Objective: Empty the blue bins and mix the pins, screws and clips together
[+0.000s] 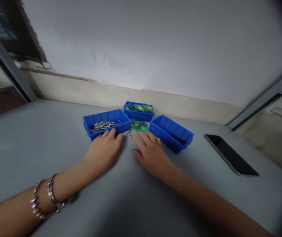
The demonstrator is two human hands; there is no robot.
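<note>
My left hand [106, 146] rests palm down against the front wall of the left blue bin [110, 129], fingers slightly apart near its rim; its thumb is hidden. That bin contains many thin silver metal pins [103, 125]. Fingers apart and nothing visible in them, my right hand [153, 154] lies just in front of the right blue bin [165, 135], which has small dark pieces [179, 139] at its near end. Between the bins are a green plastic bag [140, 126] and a few loose thin metal pieces [130, 129], just beyond my right fingertips.
A third blue bin [139, 115] with green plastic packets [143, 108] stands at the back by the wall [155, 49]. On the right of the grey table [57, 138] lies a dark-screened phone [231, 154]. Metal posts [12, 62] rise at the table's sides.
</note>
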